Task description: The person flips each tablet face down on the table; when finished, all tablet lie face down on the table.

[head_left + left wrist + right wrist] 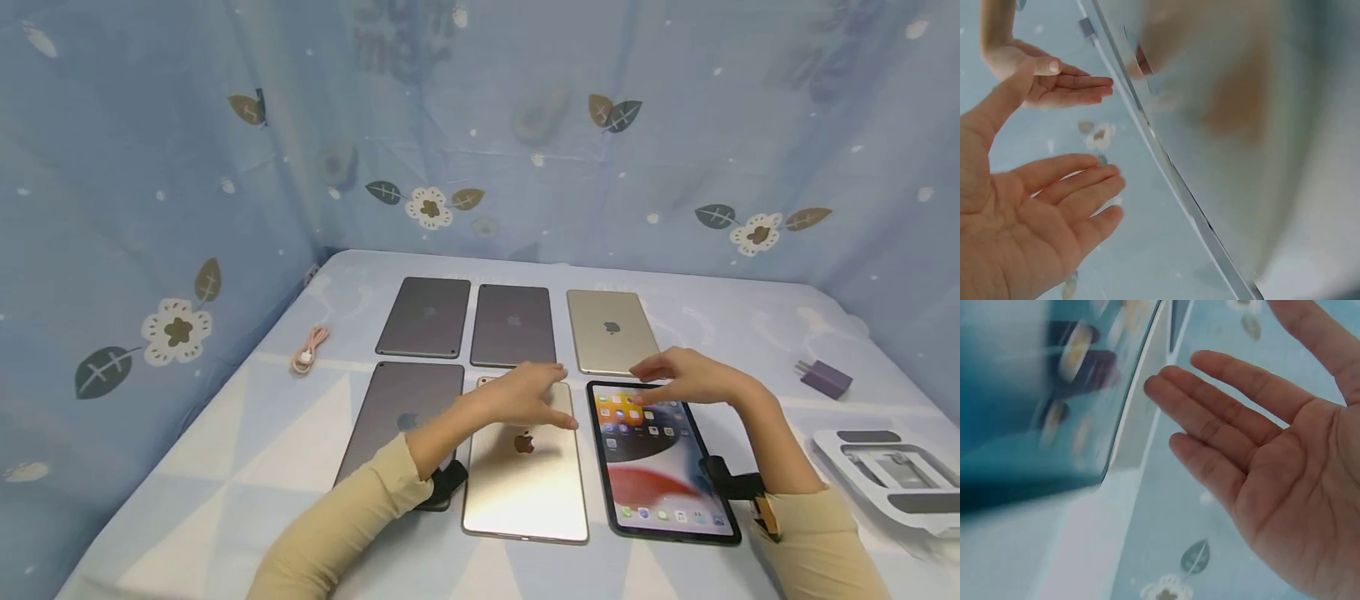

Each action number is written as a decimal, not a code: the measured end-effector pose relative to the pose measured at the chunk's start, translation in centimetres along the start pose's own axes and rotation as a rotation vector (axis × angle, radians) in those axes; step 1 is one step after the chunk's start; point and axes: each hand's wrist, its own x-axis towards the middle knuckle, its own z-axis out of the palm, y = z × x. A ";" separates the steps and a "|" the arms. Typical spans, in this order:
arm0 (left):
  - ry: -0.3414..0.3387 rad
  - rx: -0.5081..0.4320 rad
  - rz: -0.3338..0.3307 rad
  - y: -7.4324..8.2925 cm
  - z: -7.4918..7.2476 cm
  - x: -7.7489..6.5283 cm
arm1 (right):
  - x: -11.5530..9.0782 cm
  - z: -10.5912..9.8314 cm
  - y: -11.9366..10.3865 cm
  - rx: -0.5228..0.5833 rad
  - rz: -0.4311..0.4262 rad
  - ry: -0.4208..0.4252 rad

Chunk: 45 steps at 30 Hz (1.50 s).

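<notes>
Over the upper part of a gold tablet point(525, 500) lying back side up, my left hand point(525, 396) hovers with loosely spread fingers. My right hand point(690, 379) is above the top of a tablet with a lit home screen point(652, 467), holding nothing. Both palms look empty: the left hand point(1041, 219) in its own wrist view, the right hand point(1279, 462) in the other. A dark grey tablet point(386, 404) lies left of the gold one, partly hidden by my left arm.
Behind, in a row, lie two dark grey tablets point(426, 317) and a gold tablet point(611, 329), backs up. A coiled pink cable point(309, 350) is at the left. At the right are a purple plug adapter point(825, 379) and a white folding stand point(888, 471). Patterned curtains point(525, 125) enclose the table.
</notes>
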 end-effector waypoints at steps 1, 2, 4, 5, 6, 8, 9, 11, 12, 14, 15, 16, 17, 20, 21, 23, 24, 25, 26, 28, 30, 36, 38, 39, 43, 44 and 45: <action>0.016 0.002 0.007 0.4 0.2 0.4 | -0.3 -0.1 0.4 -0.007 0.003 -0.002; 0.030 0.001 0.016 0.8 0.3 0.7 | -0.5 -0.2 0.8 -0.018 0.003 -0.003; 0.039 0.014 0.029 1.5 0.6 1.4 | -0.9 -0.3 1.6 -0.033 0.011 0.000; 0.039 0.029 0.037 1.8 0.8 1.7 | -1.1 -0.4 1.9 -0.035 0.015 0.004; 0.038 0.043 0.050 2.2 0.9 2.0 | -1.4 -0.4 2.2 -0.036 0.015 0.009; 0.055 0.078 0.080 2.8 1.2 2.6 | -1.8 -0.5 2.9 -0.037 0.037 0.021; 0.067 0.094 0.090 3.1 1.3 2.8 | -2.0 -0.5 3.2 -0.037 0.053 0.028; 0.095 0.103 0.112 3.6 1.5 3.3 | -2.3 -0.5 3.7 -0.043 0.073 0.038; 0.109 0.108 0.119 3.8 1.6 3.5 | -2.4 -0.5 3.9 -0.044 0.086 0.044; 0.119 0.114 0.113 4.1 1.7 3.9 | -2.6 -0.4 4.2 -0.046 0.106 0.058; 0.111 0.114 0.101 4.2 1.8 4.0 | -2.7 -0.3 4.3 -0.047 0.109 0.064; 0.102 0.112 0.087 4.3 1.9 4.1 | -2.7 -0.1 4.5 -0.046 0.111 0.070; 0.092 0.119 0.073 4.3 2.1 4.3 | -2.7 0.0 4.5 -0.046 0.118 0.078; 0.046 0.137 0.016 4.3 2.6 4.5 | -2.7 0.5 4.7 -0.069 0.119 0.094; 0.035 0.147 0.001 4.3 2.8 4.6 | -2.7 0.6 4.8 -0.076 0.120 0.096; 0.012 0.171 -0.024 4.4 3.2 4.8 | -2.7 0.9 4.9 -0.091 0.123 0.093; -0.001 0.182 -0.038 4.5 3.3 4.8 | -2.7 1.0 4.9 -0.093 0.129 0.089; -0.008 0.189 -0.053 4.6 3.5 4.8 | -2.8 1.1 5.0 -0.092 0.133 0.084; -0.012 0.197 -0.065 4.7 3.6 4.9 | -2.8 1.2 5.0 -0.087 0.138 0.080; -0.021 0.201 -0.088 5.0 3.8 4.9 | -2.9 1.3 5.0 -0.073 0.143 0.070; -0.028 0.207 -0.106 5.3 3.9 5.0 | -3.0 1.4 5.0 -0.049 0.148 0.068; -0.046 0.223 -0.112 5.5 3.8 5.0 | -3.5 1.0 5.2 0.136 0.117 0.003; -0.050 0.220 -0.112 5.5 3.6 5.0 | -3.7 0.8 5.4 0.207 0.099 -0.026; -0.054 0.218 -0.113 5.5 3.6 5.0 | -3.8 0.7 5.5 0.242 0.091 -0.037; -0.064 0.205 -0.106 5.3 3.3 4.8 | -4.3 0.2 5.8 0.403 0.059 -0.049; -0.067 0.200 -0.098 5.2 3.3 4.7 | -4.5 0.0 5.9 0.449 0.044 -0.049; -0.072 0.192 -0.089 5.2 3.2 4.7 | -4.7 -0.1 5.9 0.497 0.029 -0.051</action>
